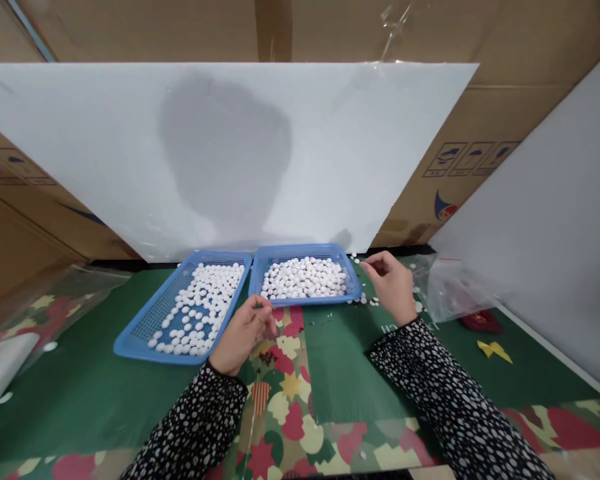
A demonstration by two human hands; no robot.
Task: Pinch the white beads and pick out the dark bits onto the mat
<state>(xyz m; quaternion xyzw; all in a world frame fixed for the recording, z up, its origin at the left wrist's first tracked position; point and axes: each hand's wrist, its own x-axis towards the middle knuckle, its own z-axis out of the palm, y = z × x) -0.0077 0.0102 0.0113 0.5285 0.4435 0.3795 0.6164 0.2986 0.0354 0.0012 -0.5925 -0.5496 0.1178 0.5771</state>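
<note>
Brown cardboard [510, 110] bears handling symbols [473, 159] and a blue-and-red logo [445, 208], their fine print unreadable; pale letters [389, 328] on the green worktop [347, 380] are partly hidden by the right sleeve [450, 393]. White pieces [305, 277] lie in two blue trays [310, 302] and loose by the right hand [393, 283], whose grip is bunched at the fingertips; I cannot tell whether it pinches one. The left hand's [245, 330] grip is half-curled between the trays' near edges, its hold unclear. Open green stretches between the forearms; a clear bag [450, 290] lies rightward.
</note>
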